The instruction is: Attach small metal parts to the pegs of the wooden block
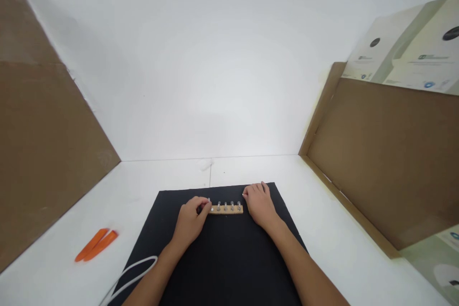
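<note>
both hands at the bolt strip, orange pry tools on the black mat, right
No: the head view shows the orange pry tools on the white tabletop, left of the black mat. Left hand and right hand are at the wooden bolt strip.

Table [161, 174] white, black mat [218, 267] on it. Wooden strip [226, 209] pale tan, bolts [232, 206] silver. Two pry tools [96, 245] bright orange, cable [134, 272] white. Cardboard panels [43, 153] plain brown. Printed sheet [405, 48] cream and pale green, with black circles and small blue marks. Dark speck by the left hand [190, 222], maybe black, too small to tell.
</note>
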The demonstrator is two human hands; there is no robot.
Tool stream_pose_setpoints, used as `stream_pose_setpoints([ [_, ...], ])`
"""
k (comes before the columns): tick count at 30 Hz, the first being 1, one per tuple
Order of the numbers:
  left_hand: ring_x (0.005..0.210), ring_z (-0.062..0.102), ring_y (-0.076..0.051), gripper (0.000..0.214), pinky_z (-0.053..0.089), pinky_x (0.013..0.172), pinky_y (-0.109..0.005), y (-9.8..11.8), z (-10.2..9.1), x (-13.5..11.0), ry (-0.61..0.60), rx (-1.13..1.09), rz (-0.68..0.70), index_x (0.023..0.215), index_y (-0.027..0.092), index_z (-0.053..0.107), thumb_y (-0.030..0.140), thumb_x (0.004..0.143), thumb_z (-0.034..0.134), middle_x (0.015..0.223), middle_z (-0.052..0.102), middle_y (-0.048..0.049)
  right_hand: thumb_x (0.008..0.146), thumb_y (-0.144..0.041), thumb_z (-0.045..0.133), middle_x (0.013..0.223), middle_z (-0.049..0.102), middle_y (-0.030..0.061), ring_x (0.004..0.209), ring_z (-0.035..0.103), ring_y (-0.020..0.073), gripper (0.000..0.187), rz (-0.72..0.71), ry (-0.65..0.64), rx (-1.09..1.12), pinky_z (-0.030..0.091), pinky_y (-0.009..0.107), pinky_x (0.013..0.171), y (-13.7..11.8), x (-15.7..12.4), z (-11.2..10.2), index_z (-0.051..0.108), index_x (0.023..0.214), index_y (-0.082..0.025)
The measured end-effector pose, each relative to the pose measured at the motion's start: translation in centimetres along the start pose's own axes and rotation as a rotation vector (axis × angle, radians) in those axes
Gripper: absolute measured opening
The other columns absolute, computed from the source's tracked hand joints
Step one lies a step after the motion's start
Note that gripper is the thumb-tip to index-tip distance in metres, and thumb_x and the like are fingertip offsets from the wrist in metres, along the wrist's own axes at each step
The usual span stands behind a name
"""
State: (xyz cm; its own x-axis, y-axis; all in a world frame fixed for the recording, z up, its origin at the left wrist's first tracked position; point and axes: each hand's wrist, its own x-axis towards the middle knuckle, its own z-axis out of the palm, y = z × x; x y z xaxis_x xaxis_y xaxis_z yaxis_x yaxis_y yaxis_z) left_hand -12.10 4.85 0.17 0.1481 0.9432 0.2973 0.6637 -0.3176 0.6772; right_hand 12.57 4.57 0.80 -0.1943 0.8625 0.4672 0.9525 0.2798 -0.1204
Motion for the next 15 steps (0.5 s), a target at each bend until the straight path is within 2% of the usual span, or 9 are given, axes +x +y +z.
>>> stream_pose_setpoints([
  [3, 0.071, 0.056, -0.017, 0.025, 0.04, 0.066, -0.028, -0.1, 0.0, 0.0, -0.001, -0.001, -0.001, 0.084, 0.022, 0.068, 0.04, 0.089, 0.05, 0.077, 0.063, 0.0001, 0.092, -0.016, 0.053, 0.085, 0.068, 0.003, 0.089, 0.058, 0.0204, 0.011, -0.008, -0.011, 0.08, 0.028, 0.043, 0.105, 0.1, 0.3, -0.6, 0.061, 0.085, -0.021],
  [10, 0.069, 0.056, -0.016, 0.026, 0.041, 0.065, -0.028, 0.1, 0.0, 0.0, 0.006, 0.012, 0.005, 0.084, 0.022, 0.068, 0.04, 0.089, 0.05, 0.076, 0.064, 0.0002, 0.091, -0.018, 0.055, 0.081, 0.071, 0.0032, 0.084, 0.06, 0.02, 0.015, -0.05, -0.054, 0.067, 0.033, 0.04, 0.096, 0.2, 0.4, -1.2, 0.065, 0.081, -0.022],
  [15, 0.07, 0.058, -0.017, 0.027, 0.043, 0.066, -0.028, -0.2, 0.2, 0.0, 0.05, 0.004, 0.035, 0.084, 0.022, 0.067, 0.041, 0.09, 0.049, 0.079, 0.066, -0.0007, 0.089, -0.013, 0.055, 0.082, 0.072, 0.0036, 0.085, 0.06, 0.0209, 0.017, -0.09, 0.02, 0.117, 0.036, 0.041, 0.095, 0.5, 0.4, -1.2, 0.068, 0.084, -0.023],
])
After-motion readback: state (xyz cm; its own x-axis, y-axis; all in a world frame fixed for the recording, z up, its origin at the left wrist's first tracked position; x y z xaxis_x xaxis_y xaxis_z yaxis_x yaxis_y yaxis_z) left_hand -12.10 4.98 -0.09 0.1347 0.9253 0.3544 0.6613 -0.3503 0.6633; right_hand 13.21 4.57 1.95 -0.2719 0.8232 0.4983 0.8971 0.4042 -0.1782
